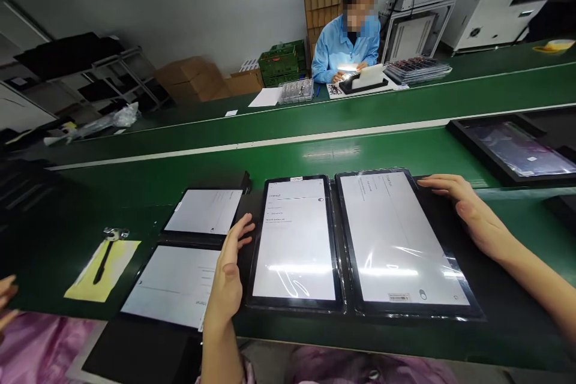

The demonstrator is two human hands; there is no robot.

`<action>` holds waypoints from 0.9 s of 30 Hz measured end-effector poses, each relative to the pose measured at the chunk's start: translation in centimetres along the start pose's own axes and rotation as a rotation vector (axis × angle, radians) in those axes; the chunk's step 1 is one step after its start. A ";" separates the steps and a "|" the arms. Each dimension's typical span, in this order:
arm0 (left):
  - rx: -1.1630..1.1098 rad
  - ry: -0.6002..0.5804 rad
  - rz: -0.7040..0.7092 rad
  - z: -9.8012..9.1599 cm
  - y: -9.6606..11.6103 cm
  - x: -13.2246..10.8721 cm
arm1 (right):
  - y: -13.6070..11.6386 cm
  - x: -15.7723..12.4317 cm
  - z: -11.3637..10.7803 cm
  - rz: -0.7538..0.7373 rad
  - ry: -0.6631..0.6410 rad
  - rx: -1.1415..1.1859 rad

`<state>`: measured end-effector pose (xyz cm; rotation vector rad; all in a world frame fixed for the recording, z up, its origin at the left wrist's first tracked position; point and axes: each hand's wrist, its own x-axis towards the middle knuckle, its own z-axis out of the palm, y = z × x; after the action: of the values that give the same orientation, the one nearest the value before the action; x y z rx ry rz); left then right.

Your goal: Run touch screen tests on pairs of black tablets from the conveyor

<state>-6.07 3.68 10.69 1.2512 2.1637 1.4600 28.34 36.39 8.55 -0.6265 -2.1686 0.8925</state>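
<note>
Flanking two lit tablets, our hands stand one on each side of the pair. Our left hand [227,279] is nearest the left edge of the centre tablet [294,252]; its fingers are straight and slightly spread, just beside the edge and pinching nothing that we can see. Our right hand [479,225] reaches to the upper right corner of the right tablet [400,240], its fingers stretched out and close together with the thumb apart; we cannot tell whether the tips touch the rim. With the hands set so, we judge, the pair could be steadied from both sides without covering the screens

Both tablets lie face up, side by side, on what looks like a black base [499,300] over the green worktop [288,156], probably so that we can read them at once. Text on the centre tablet is upright for us, while on the right tablet it runs sideways. Left of our left hand lie the upper left tablet [202,211] and the lower left tablet [171,285], also lit and face up. Beyond them a yellow sheet [128,252] sits under a dark strip [104,261], perhaps as a mat for it. Another person's hand [6,294] shows at the far left
</note>
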 end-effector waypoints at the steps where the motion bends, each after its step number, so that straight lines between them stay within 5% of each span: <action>1: -0.009 0.015 0.011 0.0 -0.2 0.1 | 0.1 0.0 0.0 0.001 0.006 0.016; 10: 0.114 0.102 -0.086 -0.1 -0.3 0.5 | 0.3 0.0 0.3 0.013 0.062 0.043; 18: 0.158 0.007 -0.037 -0.4 0.2 0.7 | 1.0 -0.1 0.5 0.049 0.073 0.098; 23: 0.261 -0.220 0.045 -1.4 -0.9 0.6 | 0.4 0.0 0.5 0.049 0.066 0.068; 27: 0.227 -0.170 0.099 -1.3 -1.8 0.7 | 0.9 1.8 0.8 0.069 -0.041 -0.041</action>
<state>-8.21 3.10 9.98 1.5178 2.2277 1.1176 26.73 37.80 8.28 -0.7125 -2.2186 0.9063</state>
